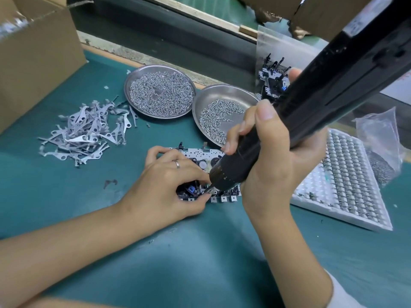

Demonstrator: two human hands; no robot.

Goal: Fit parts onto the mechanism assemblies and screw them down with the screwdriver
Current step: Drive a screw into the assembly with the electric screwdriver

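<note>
Driving a screw
My R hand (273, 152) grips screwdriver (311, 103), tip on mechanism assy (222, 193); L hand (175, 185) pinches it.

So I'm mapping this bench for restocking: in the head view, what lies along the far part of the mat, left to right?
Cardboard box → pile of metal levers → dish of springs → dish of screws → white parts tray → plastic bag.
</note>
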